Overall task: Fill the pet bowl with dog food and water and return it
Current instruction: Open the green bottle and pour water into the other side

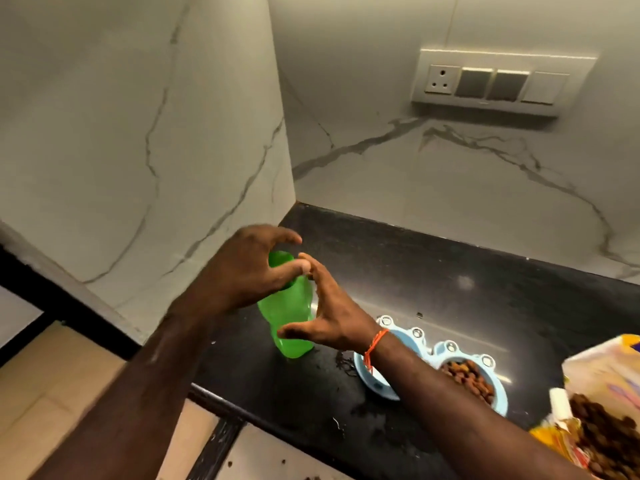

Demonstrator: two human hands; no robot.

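A green plastic bottle is standing upright on the black table, close to the corner where the marble-patterned walls are meeting. The left hand is curling over the bottle's top, its fingers wrapping the green cap; the hand is blurred, so how tightly it is clamping cannot be told. The right hand is spreading wide against the right side of the bottle, thumb low near the base and fingers reaching up toward the cap, palm seeming to be just beside the plastic rather than closing on it. An orange thread is circling the right wrist.

Just right of the bottle, the light blue double pet bowl is sitting on the table, partly covered by the right forearm. Its far compartment is holding brown dog food; what its near compartment is holding is hidden by the arm. Wet patches are showing on the table between bottle and bowl. Further right of the bowl, an open yellow dog food bag is lying with kibble showing at its mouth. Well above and behind the bottle, a switch panel is sitting on the wall.
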